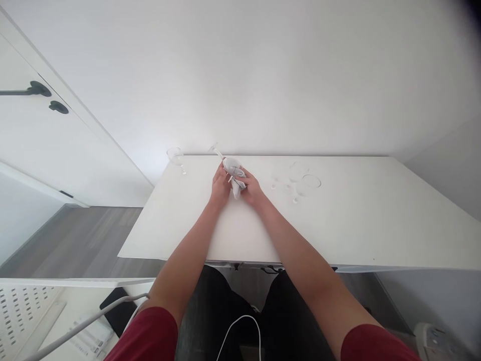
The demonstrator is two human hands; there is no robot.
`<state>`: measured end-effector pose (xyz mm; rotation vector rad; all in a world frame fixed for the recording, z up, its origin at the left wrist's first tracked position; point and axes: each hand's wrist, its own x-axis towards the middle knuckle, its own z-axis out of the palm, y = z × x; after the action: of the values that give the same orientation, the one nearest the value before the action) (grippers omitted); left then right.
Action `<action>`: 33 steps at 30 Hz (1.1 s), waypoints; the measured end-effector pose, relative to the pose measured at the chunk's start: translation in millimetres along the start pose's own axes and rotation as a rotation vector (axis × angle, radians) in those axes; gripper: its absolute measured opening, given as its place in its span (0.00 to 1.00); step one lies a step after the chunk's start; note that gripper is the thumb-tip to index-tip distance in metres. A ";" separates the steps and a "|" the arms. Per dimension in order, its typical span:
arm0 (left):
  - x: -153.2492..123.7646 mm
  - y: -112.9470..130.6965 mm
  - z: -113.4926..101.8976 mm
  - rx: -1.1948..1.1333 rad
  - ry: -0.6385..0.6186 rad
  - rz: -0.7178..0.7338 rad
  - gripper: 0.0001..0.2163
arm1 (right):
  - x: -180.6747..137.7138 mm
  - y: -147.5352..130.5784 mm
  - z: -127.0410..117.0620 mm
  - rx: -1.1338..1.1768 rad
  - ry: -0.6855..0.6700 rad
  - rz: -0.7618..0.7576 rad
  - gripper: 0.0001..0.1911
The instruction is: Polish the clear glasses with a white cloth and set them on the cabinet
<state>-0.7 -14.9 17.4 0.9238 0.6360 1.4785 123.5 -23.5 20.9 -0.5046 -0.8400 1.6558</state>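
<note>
Above the middle of the white table point(180, 215), a stemmed glass point(217, 150) is tilted with its foot up and to the left. Its bowl is wrapped in a pale grey-white cloth point(235, 170). My left hand point(221, 188) is closed around the bowl near the stem. From the other side, my right hand point(251, 188) grips the cloth, its fingers pressed into the folds. The glass's rim is hidden by the cloth.
One clear stemmed glass point(175, 156) stands at the table's back left corner. Right of my hands, several more clear glasses point(311, 181) are grouped, their outlines faint against the white. The wall point(263, 90) rises behind the table. A white cable point(244, 317) loops by my legs.
</note>
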 end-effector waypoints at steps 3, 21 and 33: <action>0.5 0.1 -0.8 0.049 0.057 0.016 0.22 | 1.1 2.2 0.7 -0.045 -0.018 0.021 0.16; -5.2 11.3 1.6 0.053 -0.332 -0.418 0.19 | 3.9 -6.8 -6.9 -0.333 0.341 -0.357 0.18; 2.9 3.6 -6.4 0.122 -0.100 -0.229 0.15 | 11.1 -4.6 -8.5 -0.040 0.049 -0.080 0.34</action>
<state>-7.9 -11.7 17.5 0.9780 0.7383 1.1935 129.7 -10.2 20.0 -0.5302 -0.8482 1.5501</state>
